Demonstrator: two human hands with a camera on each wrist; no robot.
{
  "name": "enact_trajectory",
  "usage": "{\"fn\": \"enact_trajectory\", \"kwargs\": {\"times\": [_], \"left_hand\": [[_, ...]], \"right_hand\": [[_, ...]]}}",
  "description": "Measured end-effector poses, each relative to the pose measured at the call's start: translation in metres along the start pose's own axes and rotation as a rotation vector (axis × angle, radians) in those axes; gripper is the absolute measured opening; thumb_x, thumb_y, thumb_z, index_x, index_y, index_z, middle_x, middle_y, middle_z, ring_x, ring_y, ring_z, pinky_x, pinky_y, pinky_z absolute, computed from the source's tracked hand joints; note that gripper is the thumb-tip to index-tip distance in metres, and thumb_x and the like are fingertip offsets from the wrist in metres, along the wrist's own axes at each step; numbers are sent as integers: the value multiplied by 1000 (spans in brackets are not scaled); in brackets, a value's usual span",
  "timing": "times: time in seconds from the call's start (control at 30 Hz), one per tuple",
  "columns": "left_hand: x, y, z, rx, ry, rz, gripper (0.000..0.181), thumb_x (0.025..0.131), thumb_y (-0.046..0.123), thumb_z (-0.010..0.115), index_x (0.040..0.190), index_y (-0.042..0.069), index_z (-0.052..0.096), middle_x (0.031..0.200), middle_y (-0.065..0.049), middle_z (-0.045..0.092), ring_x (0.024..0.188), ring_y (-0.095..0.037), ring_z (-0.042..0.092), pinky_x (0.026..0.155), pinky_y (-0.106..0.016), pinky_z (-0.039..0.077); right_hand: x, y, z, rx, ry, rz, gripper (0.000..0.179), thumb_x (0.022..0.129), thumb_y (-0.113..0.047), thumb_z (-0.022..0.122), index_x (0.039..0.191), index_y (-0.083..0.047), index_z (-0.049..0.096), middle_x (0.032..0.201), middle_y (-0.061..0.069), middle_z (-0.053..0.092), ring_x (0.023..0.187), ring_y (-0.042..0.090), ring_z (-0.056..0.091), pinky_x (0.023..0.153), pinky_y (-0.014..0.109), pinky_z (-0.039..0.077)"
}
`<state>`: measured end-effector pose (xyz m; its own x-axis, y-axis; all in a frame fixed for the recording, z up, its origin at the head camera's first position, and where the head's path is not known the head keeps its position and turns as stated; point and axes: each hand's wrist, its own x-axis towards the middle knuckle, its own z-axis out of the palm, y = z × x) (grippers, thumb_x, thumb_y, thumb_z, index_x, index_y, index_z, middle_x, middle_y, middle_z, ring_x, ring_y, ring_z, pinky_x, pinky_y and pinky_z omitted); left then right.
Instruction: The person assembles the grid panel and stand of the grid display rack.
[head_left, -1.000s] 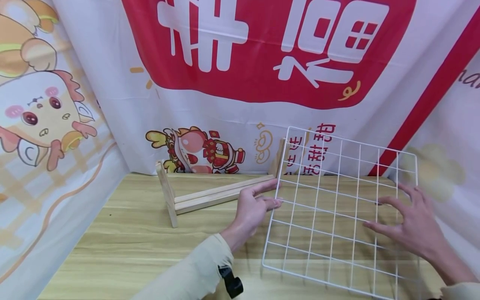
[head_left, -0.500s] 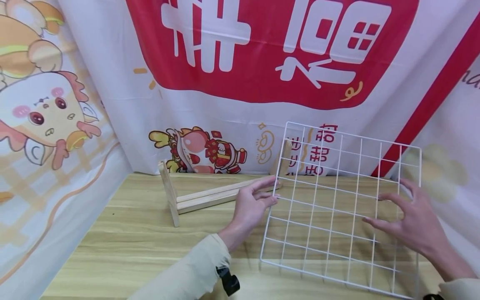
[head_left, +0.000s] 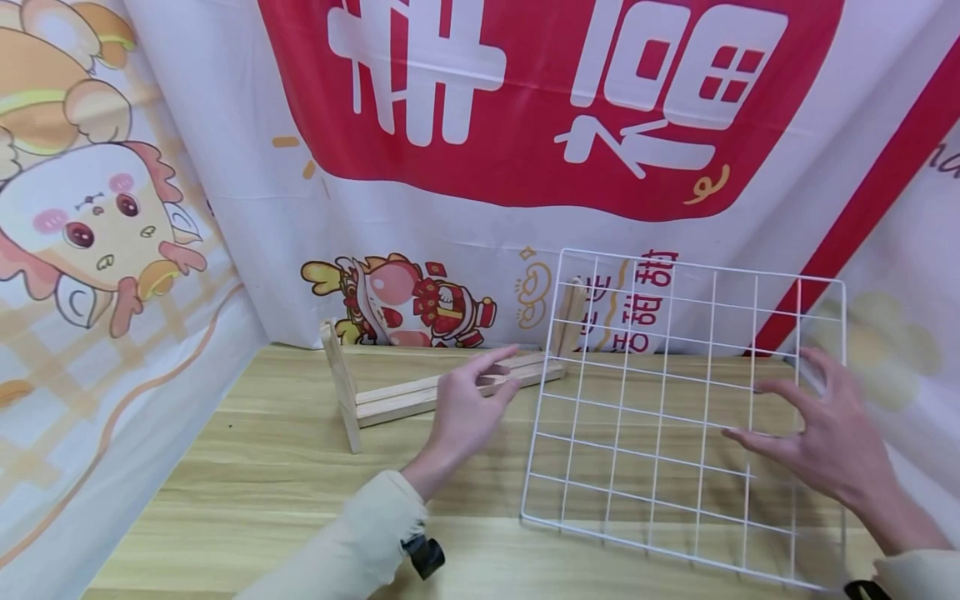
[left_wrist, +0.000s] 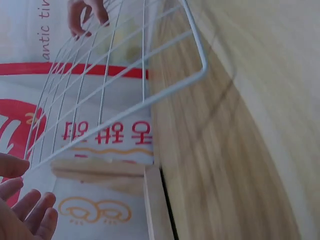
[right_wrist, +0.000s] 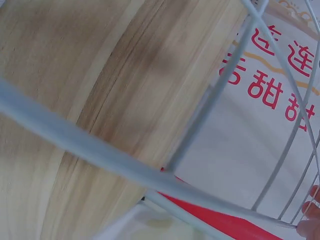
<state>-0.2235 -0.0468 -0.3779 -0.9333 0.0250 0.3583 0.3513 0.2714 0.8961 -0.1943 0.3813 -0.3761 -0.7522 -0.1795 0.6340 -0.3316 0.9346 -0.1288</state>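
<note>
A white wire grid panel stands tilted over the table at the right, in the head view. My right hand grips its right side, with thumb and fingers at the wires. In the right wrist view, fingertips meet the panel's edge wire. My left hand is apart from the panel, fingers spread and holding nothing. It hovers in front of a pale wooden stand, hiding part of its crossbar. The stand has two upright end pieces; the right one shows beside the panel in the left wrist view.
The wood-grain table reaches back to a printed white cloth with a red patch. Another printed cloth hangs along the left side. A black strap piece sits at my left sleeve.
My left hand has let go of the panel's left edge and moved left, towards the stand's crossbar. The panel has turned slightly, with my right hand still gripping it.
</note>
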Motion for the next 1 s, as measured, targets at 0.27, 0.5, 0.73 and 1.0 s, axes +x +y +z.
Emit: {"fn": "enact_trajectory", "kwargs": {"times": [0.27,0.5,0.73,1.0], "left_hand": [[2,-11,-39,217,146,165,43,94,20,81,137,16,71,143,-4,70,130,-27,67,114,-49,56],[2,-22,-74,356,437,474,38,92,17,82,128,8,75,135,-10,75,127,-29,70,127,-38,43],[6,-33,-108,319,675,491,40,91,13,84,129,9,75,143,-9,70,136,-32,61,128,-41,41],[2,-43,-133,239,650,143,56,95,25,82,147,21,63,157,7,58,148,-16,52,128,-39,43]], "right_hand": [[3,1,1,56,46,20,72,39,-29,106,101,-14,74,145,43,48,141,61,39,96,91,38],[6,6,-4,111,95,43,70,39,-30,106,100,-13,75,143,46,47,141,64,37,110,90,30],[6,8,-13,80,65,101,68,47,-31,105,104,-9,75,154,38,42,147,60,32,108,92,30],[10,8,-16,87,64,134,63,50,-27,105,101,-9,73,155,38,40,151,58,29,108,93,28]]}}
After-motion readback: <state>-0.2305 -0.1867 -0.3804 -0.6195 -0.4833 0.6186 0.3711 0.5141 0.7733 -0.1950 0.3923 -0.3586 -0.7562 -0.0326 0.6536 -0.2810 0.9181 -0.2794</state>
